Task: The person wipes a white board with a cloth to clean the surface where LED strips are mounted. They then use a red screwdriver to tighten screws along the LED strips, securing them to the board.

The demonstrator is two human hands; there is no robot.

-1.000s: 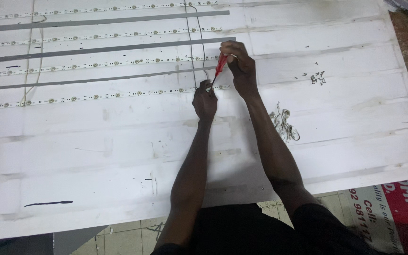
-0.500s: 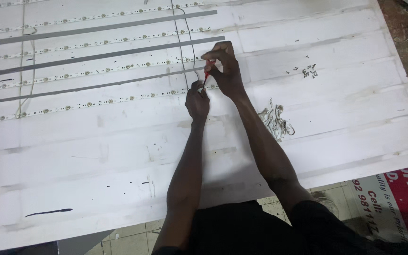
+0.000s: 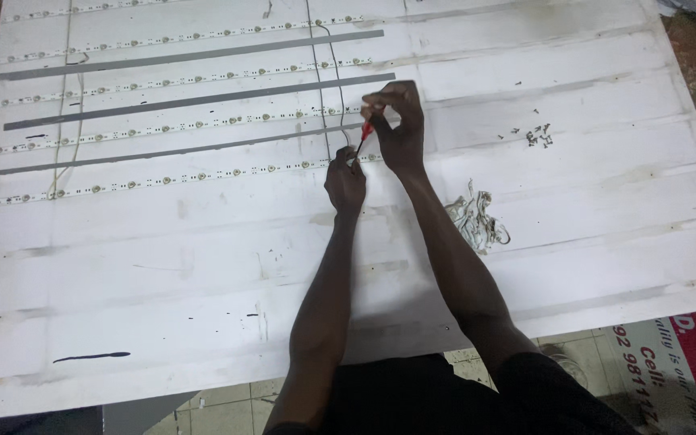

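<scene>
From the head camera: both hands met at the right-hand end of the nearest light strip (image 3: 179,175), which ran lengthwise across the desk (image 3: 573,201) toward its left edge. The right hand (image 3: 400,129) was closed round a small red-handled tool (image 3: 363,135), tip angled down toward the strip's end. The left hand (image 3: 345,179), the nearer one, was pinched shut at that same end, just under the tool, beside a thin wire (image 3: 340,89) trailing to the far edge.
</scene>
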